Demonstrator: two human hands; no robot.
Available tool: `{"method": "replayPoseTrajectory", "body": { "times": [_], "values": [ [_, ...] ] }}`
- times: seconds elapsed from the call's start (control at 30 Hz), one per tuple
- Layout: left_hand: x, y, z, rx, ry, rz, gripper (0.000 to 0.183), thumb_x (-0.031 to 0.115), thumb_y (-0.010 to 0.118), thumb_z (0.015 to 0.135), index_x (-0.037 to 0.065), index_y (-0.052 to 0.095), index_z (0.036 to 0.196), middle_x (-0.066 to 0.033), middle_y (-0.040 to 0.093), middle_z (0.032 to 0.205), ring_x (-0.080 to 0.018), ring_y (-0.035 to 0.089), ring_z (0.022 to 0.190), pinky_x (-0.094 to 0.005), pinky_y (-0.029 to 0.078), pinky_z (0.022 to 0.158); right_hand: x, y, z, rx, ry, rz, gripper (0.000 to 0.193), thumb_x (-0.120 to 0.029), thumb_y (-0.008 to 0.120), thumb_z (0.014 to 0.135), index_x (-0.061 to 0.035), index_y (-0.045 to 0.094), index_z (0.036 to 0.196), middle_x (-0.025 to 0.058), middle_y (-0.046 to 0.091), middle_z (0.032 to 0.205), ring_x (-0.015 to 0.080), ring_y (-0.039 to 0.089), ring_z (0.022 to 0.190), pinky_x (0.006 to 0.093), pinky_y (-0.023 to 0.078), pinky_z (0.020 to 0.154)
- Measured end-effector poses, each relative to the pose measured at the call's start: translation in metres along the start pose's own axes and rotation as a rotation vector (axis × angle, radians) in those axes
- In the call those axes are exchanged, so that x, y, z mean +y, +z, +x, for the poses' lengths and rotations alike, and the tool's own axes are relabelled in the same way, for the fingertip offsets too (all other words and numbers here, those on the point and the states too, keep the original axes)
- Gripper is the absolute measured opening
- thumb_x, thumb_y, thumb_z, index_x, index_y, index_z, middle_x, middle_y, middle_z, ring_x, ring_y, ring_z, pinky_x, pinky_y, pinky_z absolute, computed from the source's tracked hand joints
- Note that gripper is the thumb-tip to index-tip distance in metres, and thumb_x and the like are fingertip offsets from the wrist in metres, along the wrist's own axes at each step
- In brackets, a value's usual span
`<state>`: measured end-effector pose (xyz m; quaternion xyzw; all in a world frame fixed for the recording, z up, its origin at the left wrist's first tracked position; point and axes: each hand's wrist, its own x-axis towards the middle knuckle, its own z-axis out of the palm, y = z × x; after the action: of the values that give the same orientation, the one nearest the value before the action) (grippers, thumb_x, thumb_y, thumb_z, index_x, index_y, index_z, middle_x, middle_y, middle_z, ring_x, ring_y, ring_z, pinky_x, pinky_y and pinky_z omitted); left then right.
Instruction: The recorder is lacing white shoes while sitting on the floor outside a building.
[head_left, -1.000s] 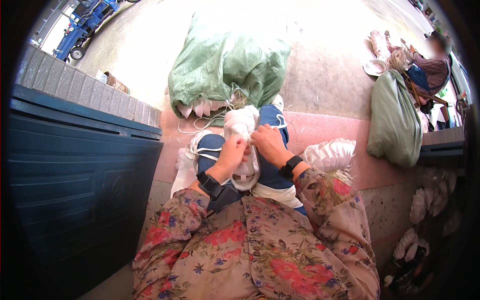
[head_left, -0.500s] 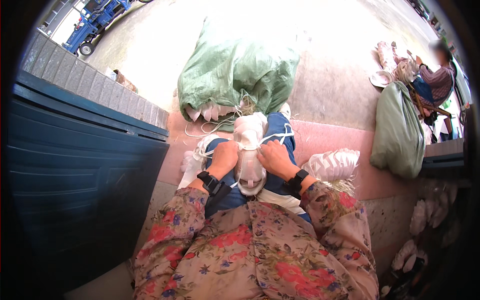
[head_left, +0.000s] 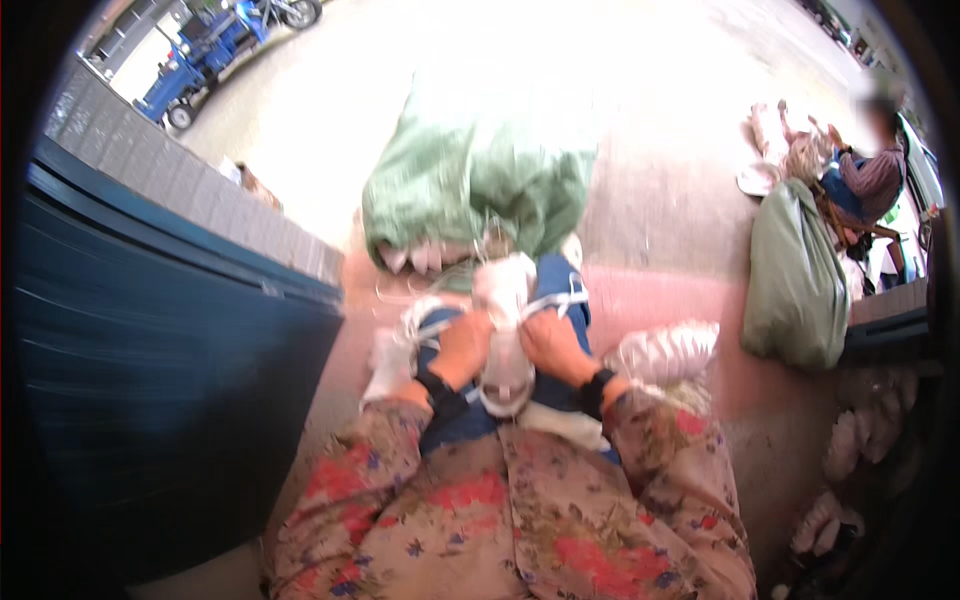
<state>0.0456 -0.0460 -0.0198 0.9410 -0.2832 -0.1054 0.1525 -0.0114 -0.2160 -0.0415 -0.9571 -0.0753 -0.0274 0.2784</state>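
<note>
A white shoe [head_left: 507, 380] rests between my blue-trousered thighs, its laces running out to both sides. My left hand [head_left: 464, 348] is closed at the shoe's left edge, pinching a white shoelace [head_left: 425, 320]. On the opposite edge my right hand [head_left: 554, 343] is also closed on the lacing, and a loop of white lace [head_left: 556, 300] spreads over my right knee beyond it. Motion blur and my fingers hide the lace ends and eyelets. More white lacing and pale material lie by my left leg.
A large green sack [head_left: 480, 190] with pale pieces at its mouth stands ahead. To my right lie a row of stacked white pieces [head_left: 665, 350] and an olive sack [head_left: 797, 285]. A dark blue door [head_left: 170, 370] flanks my left. Another person [head_left: 870, 180] sits at far right.
The whole view has shifted, so things sit lower in the picture. My left hand has come in a little toward the shoe and my right hand. Both hands stay closed on the lacing.
</note>
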Motion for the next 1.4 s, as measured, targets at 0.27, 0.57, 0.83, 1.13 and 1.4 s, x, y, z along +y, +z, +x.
{"method": "replayPoseTrajectory", "body": {
  "times": [0.27, 0.57, 0.83, 1.13, 1.4],
  "values": [
    [0.010, -0.012, -0.011, 0.279, 0.159, 0.152, 0.014, 0.024, 0.052, 0.074, 0.013, 0.058, 0.069, -0.0043, 0.058, 0.066, -0.0225, 0.056, 0.072, -0.0382, 0.038, 0.057, -0.013, -0.016, -0.004, -0.005, -0.079, 0.040, 0.013, -0.010, 0.051, 0.070, -0.0050, 0.053, 0.082, 0.0127, 0.055, 0.074, 0.0295, 0.053, 0.072, 0.0391, 0.041, 0.061],
    [-0.014, -0.017, -0.001, -0.091, 0.173, -0.071, 0.019, 0.024, 0.050, 0.073, 0.005, 0.056, 0.071, -0.0179, 0.057, 0.069, -0.0356, 0.056, 0.068, -0.0448, 0.044, 0.061, -0.026, -0.020, 0.013, -0.189, -0.543, -0.493, 0.007, -0.014, 0.056, 0.065, -0.0099, 0.059, 0.061, 0.0039, 0.057, 0.060, 0.0189, 0.056, 0.063, 0.0308, 0.041, 0.056],
    [-0.027, -0.014, -0.006, -0.082, 0.216, -0.180, 0.021, 0.026, 0.050, 0.073, 0.005, 0.055, 0.074, -0.0188, 0.056, 0.068, -0.0367, 0.055, 0.068, -0.0451, 0.043, 0.060, -0.052, -0.059, 0.015, -0.277, -0.600, -0.375, 0.019, -0.016, 0.051, 0.072, -0.0054, 0.053, 0.088, 0.0079, 0.053, 0.093, 0.0214, 0.051, 0.084, 0.0318, 0.041, 0.063],
    [-0.029, -0.007, -0.006, -0.048, 0.273, -0.270, 0.016, 0.019, 0.049, 0.075, 0.005, 0.056, 0.076, -0.0170, 0.057, 0.074, -0.0362, 0.055, 0.072, -0.0437, 0.044, 0.063, -0.062, -0.019, 0.008, -0.072, -0.048, 0.257, 0.019, -0.020, 0.047, 0.079, -0.0021, 0.050, 0.084, 0.0175, 0.059, 0.071, 0.0388, 0.057, 0.065, 0.0432, 0.047, 0.057],
    [-0.030, -0.010, -0.005, -0.065, 0.222, -0.256, 0.017, 0.019, 0.049, 0.075, 0.004, 0.058, 0.077, -0.0194, 0.058, 0.073, -0.0372, 0.055, 0.072, -0.0444, 0.044, 0.063, -0.059, -0.006, 0.019, -0.187, -0.189, -0.148, 0.010, -0.011, 0.053, 0.071, -0.0036, 0.058, 0.073, 0.0128, 0.059, 0.068, 0.0273, 0.061, 0.065, 0.0361, 0.048, 0.052]
  ]
}}
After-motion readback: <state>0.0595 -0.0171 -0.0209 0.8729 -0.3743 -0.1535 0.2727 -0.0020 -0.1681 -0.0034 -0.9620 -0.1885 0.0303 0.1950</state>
